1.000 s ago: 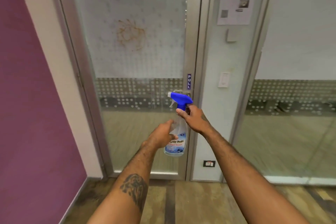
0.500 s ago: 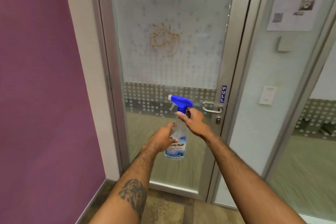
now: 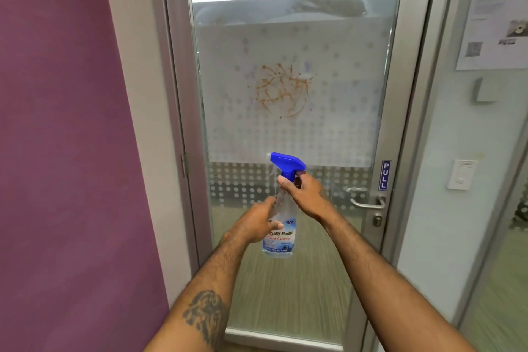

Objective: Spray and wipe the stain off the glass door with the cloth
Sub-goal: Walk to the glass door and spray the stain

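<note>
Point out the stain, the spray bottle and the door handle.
stain [image 3: 281, 90], head view, middle of the brown smear on the glass.
spray bottle [image 3: 281, 243], head view, on its label.
door handle [image 3: 367, 204], head view, on the lever bar.

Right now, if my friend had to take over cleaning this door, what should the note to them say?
Left hand: wrapped around the body of the spray bottle.
Right hand: gripping the bottle's neck under the blue trigger head.
Bottle is upright, held in front of the glass door, below the stain.
Done: bottle picked up and brought to the door.
Left: spray the brown stain, then wipe it. No cloth is in view, so find it first.
</note>
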`<state>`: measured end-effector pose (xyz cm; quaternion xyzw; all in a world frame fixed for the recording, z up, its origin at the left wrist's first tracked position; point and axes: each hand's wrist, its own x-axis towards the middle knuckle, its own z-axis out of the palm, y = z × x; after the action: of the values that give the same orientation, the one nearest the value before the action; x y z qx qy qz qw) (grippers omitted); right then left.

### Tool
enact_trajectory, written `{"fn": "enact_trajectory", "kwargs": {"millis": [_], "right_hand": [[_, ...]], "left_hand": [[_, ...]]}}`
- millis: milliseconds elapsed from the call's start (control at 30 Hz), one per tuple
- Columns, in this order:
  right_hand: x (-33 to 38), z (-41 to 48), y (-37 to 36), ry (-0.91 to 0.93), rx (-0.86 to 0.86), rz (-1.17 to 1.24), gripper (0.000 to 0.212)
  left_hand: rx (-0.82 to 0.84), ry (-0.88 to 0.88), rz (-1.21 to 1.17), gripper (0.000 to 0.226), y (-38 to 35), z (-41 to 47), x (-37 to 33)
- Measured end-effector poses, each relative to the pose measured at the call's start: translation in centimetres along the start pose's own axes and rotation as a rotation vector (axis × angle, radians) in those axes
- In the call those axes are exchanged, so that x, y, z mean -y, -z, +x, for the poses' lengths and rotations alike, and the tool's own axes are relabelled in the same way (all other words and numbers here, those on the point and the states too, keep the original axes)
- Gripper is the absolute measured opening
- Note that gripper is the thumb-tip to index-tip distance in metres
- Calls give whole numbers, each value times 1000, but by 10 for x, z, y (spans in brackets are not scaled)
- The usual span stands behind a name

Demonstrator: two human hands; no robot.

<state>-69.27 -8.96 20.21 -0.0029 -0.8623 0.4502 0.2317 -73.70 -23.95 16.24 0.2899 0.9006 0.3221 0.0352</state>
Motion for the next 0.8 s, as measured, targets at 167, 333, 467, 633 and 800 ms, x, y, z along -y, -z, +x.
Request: {"fn": "enact_trajectory", "kwargs": {"millis": [167,333,467,633,800], "right_hand": [[9,33,-19,5,-22,24,51],[17,69,-29,25,-33,20,35],[18,98,-31,43,-40,28,34],[18,141,-26,56,-34,71,37],[17,189,-16,38,-11,215,42]], "left_hand": [[8,-15,-11,64,25,25,21],[7,-31,-42,66,46,51,30],[19,-46,-69,69,61,78,33],[38,-49,-80,65,79,122,32],[61,-76,-85,59,95,170,28]]}}
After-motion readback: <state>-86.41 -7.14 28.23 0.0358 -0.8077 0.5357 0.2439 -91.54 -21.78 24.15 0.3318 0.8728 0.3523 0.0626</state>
